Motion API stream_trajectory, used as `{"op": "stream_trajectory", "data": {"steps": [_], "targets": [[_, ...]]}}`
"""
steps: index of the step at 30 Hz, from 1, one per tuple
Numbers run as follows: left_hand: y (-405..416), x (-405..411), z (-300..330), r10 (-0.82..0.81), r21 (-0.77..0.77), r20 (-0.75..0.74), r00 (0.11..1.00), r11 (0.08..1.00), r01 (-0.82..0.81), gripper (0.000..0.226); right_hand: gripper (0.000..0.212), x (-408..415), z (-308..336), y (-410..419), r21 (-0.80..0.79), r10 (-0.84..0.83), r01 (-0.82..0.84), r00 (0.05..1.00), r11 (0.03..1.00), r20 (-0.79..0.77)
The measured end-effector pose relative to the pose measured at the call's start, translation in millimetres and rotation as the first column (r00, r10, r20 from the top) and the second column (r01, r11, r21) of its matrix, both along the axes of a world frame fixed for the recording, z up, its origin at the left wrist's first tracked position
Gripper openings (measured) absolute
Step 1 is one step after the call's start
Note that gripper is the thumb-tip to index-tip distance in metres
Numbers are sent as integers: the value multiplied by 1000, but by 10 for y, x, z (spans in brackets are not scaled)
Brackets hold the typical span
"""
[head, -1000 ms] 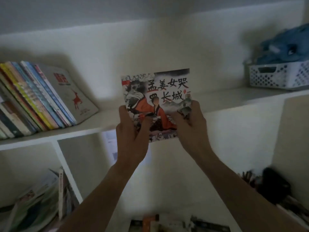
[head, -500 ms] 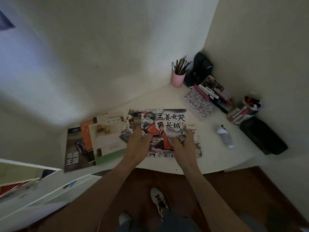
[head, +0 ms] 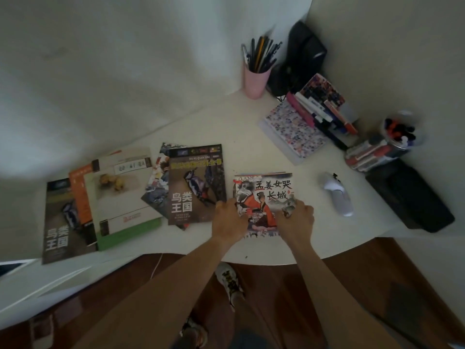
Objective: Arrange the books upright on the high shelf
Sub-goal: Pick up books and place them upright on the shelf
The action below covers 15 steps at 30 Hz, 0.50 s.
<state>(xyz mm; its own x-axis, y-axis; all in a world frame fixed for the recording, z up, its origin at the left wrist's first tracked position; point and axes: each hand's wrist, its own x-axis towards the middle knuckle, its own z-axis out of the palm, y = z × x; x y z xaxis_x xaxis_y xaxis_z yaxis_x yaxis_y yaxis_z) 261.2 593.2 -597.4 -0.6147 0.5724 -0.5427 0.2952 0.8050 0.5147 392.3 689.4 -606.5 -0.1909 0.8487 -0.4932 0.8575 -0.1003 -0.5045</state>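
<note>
On the white desk (head: 251,137), both hands' grip seemingly holds the illustrated book (head: 264,197).

Home study corner; desk (head: 251,152), pen cup (head: 255,83)

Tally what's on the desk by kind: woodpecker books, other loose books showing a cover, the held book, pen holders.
Woodpecker books: 2
Other loose books: 3, namely orange book, white-green book, blue-patterned book
Held book: 1
Pen holders: 2, namely pink cup, clear jar
Total: 8
</note>
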Motion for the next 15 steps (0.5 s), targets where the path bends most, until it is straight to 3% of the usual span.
{"op": "stream_trajectory", "data": {"steps": [2,5,9,15], "targets": [[46,10,-51,22,-1,-45,999,1000,-22,28,49,4,-112,56,-4,38,-37,997,999,73],[40,40,-138,77,13,-57,995,997,-76,16,47,19,-181,73,12,7,-8,998,1000,56],[25,125,-191,184,-44,-9,983,982,-185,20,53,-2,-177,35,20,-6,4,998,1000,59],[114,194,-122,104,19,44,994,994,-105,14,55,12,-129,203,-35,-3,8,990,999,144]]}}
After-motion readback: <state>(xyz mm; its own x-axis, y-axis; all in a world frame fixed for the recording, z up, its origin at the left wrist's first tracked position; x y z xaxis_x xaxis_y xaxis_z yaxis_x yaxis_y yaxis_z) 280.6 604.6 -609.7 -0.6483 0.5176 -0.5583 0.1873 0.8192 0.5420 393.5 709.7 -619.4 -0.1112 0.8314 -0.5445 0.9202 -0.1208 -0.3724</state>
